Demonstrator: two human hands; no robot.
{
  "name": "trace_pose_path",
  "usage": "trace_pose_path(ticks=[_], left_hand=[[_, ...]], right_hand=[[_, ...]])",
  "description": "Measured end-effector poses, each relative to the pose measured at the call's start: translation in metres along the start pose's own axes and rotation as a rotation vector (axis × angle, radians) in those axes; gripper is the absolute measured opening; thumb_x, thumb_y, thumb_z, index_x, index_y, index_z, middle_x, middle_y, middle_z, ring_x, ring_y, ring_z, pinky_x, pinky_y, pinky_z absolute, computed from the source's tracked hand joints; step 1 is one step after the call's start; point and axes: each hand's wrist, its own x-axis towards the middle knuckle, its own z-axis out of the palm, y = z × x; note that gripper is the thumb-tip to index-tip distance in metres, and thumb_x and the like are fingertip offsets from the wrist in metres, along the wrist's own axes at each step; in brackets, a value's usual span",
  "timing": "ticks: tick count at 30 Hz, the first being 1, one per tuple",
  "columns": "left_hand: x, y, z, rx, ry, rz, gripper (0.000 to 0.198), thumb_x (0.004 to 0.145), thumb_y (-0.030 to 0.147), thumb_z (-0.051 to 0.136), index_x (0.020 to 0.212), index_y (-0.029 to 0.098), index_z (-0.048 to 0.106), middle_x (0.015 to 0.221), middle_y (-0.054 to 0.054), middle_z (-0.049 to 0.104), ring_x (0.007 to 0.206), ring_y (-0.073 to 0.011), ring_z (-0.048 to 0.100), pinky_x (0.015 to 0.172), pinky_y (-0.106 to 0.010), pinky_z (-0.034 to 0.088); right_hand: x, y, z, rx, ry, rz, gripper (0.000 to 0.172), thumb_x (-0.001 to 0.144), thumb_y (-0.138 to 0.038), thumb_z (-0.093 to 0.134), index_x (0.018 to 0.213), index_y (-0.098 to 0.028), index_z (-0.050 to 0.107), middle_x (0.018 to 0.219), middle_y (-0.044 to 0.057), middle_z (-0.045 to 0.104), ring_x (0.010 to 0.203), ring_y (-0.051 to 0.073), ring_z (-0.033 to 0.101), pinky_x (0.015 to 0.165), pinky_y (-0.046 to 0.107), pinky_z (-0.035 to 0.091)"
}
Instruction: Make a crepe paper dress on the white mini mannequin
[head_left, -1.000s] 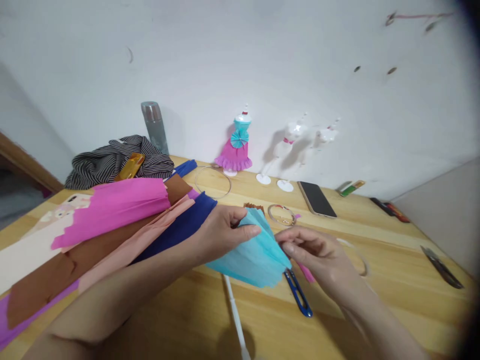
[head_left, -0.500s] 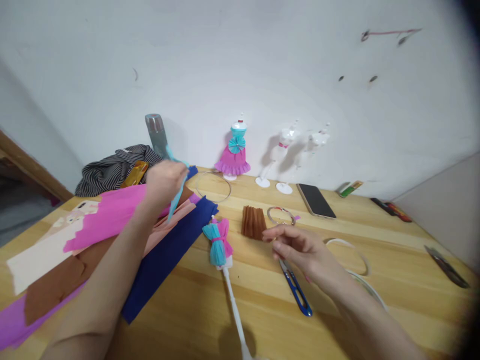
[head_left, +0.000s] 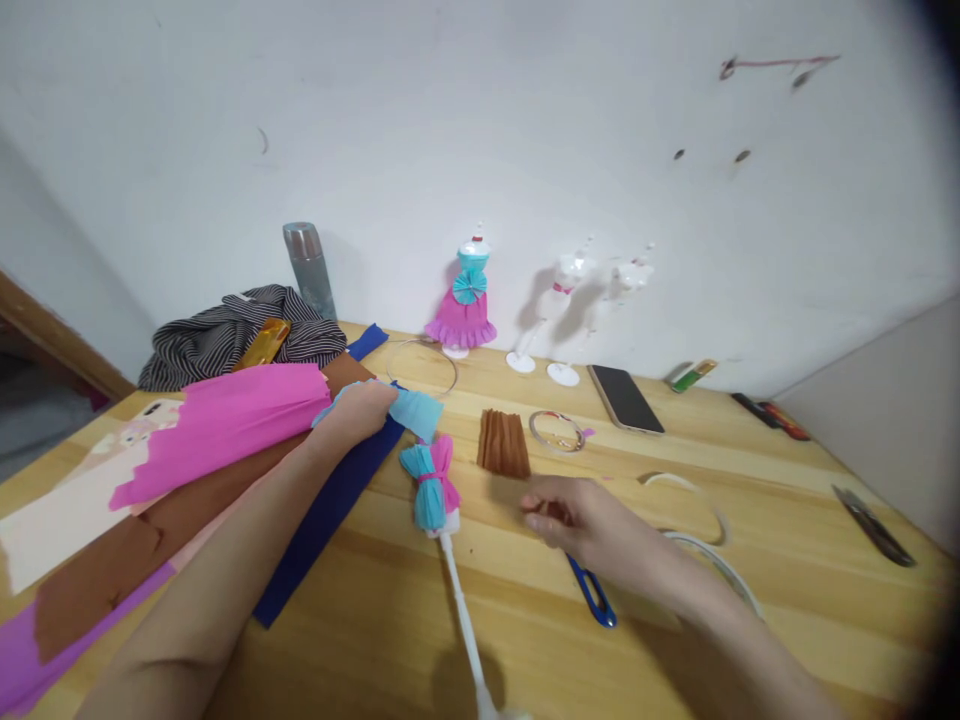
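Note:
My left hand (head_left: 364,408) is closed around a light blue crepe paper strip (head_left: 417,412), whose loose end sticks out to the right over the dark blue crepe paper (head_left: 330,520). My right hand (head_left: 574,510) is half curled above the table, thumb and fingers a little apart, and I see nothing held in it. Beneath it lie blue-handled thread snips (head_left: 594,595), their blades hidden by the hand. A pleated brown paper piece (head_left: 504,442) lies just beyond its fingertips. Between my hands lies a small white mannequin (head_left: 463,610) with a blue and pink paper top (head_left: 433,485).
Layered pink crepe paper (head_left: 247,405) and brown sheets cover the left side, below a striped cloth (head_left: 217,340) and a flask (head_left: 309,270). A dressed mannequin (head_left: 461,310) and two white ones stand by the wall. A phone (head_left: 626,398), wire coils (head_left: 556,432) and pliers (head_left: 874,525) lie rightward.
My left hand has come down and to the right with the light blue strip. The right hand has shifted slightly down, covering the snips' blades.

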Motion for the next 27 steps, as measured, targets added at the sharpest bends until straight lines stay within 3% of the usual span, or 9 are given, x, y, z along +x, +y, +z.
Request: trace_pose_path(ticks=[4,6,10,14,19,21,24,27], left_hand=[[-0.007,0.002,-0.013,-0.005,0.109,-0.152,0.037,0.078,0.023,0.057,0.113,0.01,0.055,0.113,-0.022,0.059,0.108,-0.0346,0.055,0.085,-0.041,0.047],[-0.011,0.006,-0.019,-0.034,0.135,-0.143,0.039,0.079,0.019,0.055,0.118,0.013,0.052,0.118,-0.018,0.057,0.114,-0.0322,0.052,0.088,-0.039,0.045],[-0.011,0.016,-0.02,-0.132,0.12,-0.093,0.029,0.079,0.014,0.049,0.105,0.021,0.06,0.107,-0.008,0.064,0.103,-0.0234,0.059,0.086,-0.031,0.045],[0.002,0.009,-0.012,-0.196,0.161,-0.26,0.023,0.08,0.018,0.045,0.088,0.018,0.067,0.089,-0.01,0.07,0.089,-0.0248,0.065,0.076,-0.031,0.046],[0.011,-0.011,-0.015,-0.275,0.27,-0.391,0.037,0.089,0.021,0.031,0.103,0.013,0.064,0.092,-0.011,0.072,0.081,-0.0183,0.066,0.073,-0.027,0.047],[0.007,-0.013,-0.017,-0.3,0.221,-0.338,0.036,0.088,0.023,0.033,0.096,0.013,0.066,0.082,-0.008,0.073,0.073,-0.0158,0.066,0.07,-0.024,0.047],[-0.002,-0.007,-0.012,-0.318,0.019,-0.177,0.02,0.075,0.032,0.057,0.066,0.017,0.067,0.057,-0.002,0.066,0.058,-0.0156,0.063,0.06,-0.023,0.046],[-0.009,0.003,-0.001,-0.268,-0.102,-0.067,0.019,0.06,0.036,0.07,0.062,0.018,0.064,0.063,-0.004,0.067,0.065,-0.0206,0.064,0.063,-0.027,0.047]], right_hand=[[-0.001,0.007,-0.005,-0.431,-0.054,0.209,0.023,0.08,-0.021,0.052,0.059,-0.016,0.059,0.059,0.004,0.056,0.054,0.015,0.05,0.051,0.027,0.024],[0.0,0.009,-0.006,-0.529,-0.08,0.243,0.021,0.079,-0.021,0.052,0.062,-0.016,0.062,0.062,0.007,0.059,0.058,0.017,0.054,0.052,0.027,0.024],[0.003,0.014,-0.003,-0.533,-0.16,0.246,0.02,0.077,-0.024,0.053,0.063,-0.016,0.066,0.064,0.008,0.063,0.058,0.018,0.057,0.05,0.027,0.025],[0.004,0.021,0.002,-0.507,-0.195,0.234,0.017,0.072,-0.022,0.055,0.062,-0.016,0.066,0.063,0.009,0.064,0.056,0.018,0.057,0.049,0.026,0.027],[0.006,0.023,0.007,-0.503,-0.212,0.202,0.014,0.069,-0.014,0.052,0.06,-0.016,0.064,0.063,0.008,0.063,0.055,0.017,0.055,0.049,0.026,0.026],[0.007,0.022,0.007,-0.503,-0.218,0.206,0.012,0.068,-0.012,0.052,0.062,-0.016,0.063,0.064,0.007,0.062,0.055,0.017,0.054,0.049,0.026,0.025],[0.006,0.021,0.006,-0.502,-0.249,0.196,0.01,0.064,-0.01,0.053,0.063,-0.017,0.061,0.066,0.006,0.062,0.056,0.016,0.053,0.049,0.026,0.025],[0.004,0.021,0.005,-0.526,-0.272,0.161,0.012,0.062,-0.009,0.053,0.067,-0.018,0.059,0.068,0.005,0.063,0.058,0.016,0.053,0.05,0.026,0.024]])
